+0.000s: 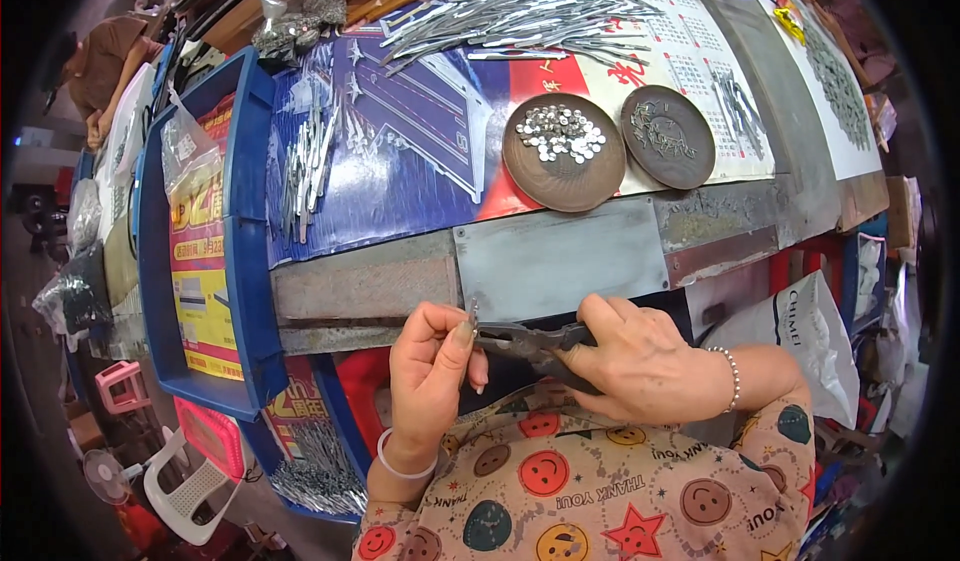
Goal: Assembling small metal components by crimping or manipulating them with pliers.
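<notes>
Low in the frame, just below centre, the right hand (640,361) has its grip clamped on a pair of dark pliers (530,339) whose nose points toward the left of the picture. The left hand (432,366) meets that nose, its thumb and fingers pinched together on a small metal piece (474,311) that stands up at the tip of the pliers. Both hands work just in front of the table (550,261), at its grey metal edge. Further up the table, right of centre, lie two round brown dishes: the left dish (563,176) holds small shiny bits, the right dish (668,136) darker ones. A heap of metal strips (520,16) spreads along the top, and a blue tray (250,241) stands at the left.
</notes>
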`<action>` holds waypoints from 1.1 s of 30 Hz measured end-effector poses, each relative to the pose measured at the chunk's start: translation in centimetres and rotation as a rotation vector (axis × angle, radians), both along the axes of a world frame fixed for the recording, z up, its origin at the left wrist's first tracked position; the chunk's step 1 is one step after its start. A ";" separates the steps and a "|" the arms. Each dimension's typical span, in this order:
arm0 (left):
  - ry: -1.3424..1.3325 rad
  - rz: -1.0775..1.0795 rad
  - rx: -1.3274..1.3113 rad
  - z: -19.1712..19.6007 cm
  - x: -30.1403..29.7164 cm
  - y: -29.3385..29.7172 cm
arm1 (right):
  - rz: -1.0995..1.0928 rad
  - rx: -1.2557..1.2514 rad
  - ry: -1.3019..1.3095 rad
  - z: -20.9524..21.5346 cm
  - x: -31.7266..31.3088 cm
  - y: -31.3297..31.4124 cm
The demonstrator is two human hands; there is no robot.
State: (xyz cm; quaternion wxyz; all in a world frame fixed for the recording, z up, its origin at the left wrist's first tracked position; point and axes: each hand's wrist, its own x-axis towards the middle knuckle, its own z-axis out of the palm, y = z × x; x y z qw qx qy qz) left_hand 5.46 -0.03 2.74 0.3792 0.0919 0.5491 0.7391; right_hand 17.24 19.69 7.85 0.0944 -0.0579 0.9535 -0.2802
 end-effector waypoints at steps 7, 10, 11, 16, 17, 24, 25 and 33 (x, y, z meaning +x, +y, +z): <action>0.082 0.065 -0.058 0.4 0.3 -1.4 | 0.111 -0.508 -0.443 0.5 -1.6 0.8; 0.021 0.066 -0.012 0.1 1.0 -3.0 | 0.134 -0.691 -0.562 -0.1 -1.8 0.4; 0.001 0.067 -0.002 -0.3 1.0 -3.7 | 0.136 -0.638 -0.509 -0.3 -1.5 0.3; 0.153 0.472 -0.368 -2.7 1.2 -14.7 | -0.050 -0.450 -0.354 -1.1 0.2 -1.3; 0.234 0.603 -0.509 -3.7 1.1 -18.2 | -0.060 -0.415 -0.344 -1.2 0.1 -1.6; 0.481 0.713 -1.333 -9.9 -1.4 -39.9 | 0.199 -0.320 -0.206 -1.6 -2.5 -4.4; 0.504 0.693 -1.426 -11.8 -1.0 -43.1 | 0.243 -0.319 -0.210 -1.5 -2.8 -4.7; 0.585 0.447 -1.664 -12.8 -1.7 -43.1 | 0.164 -0.301 -0.202 -1.8 -1.5 -4.0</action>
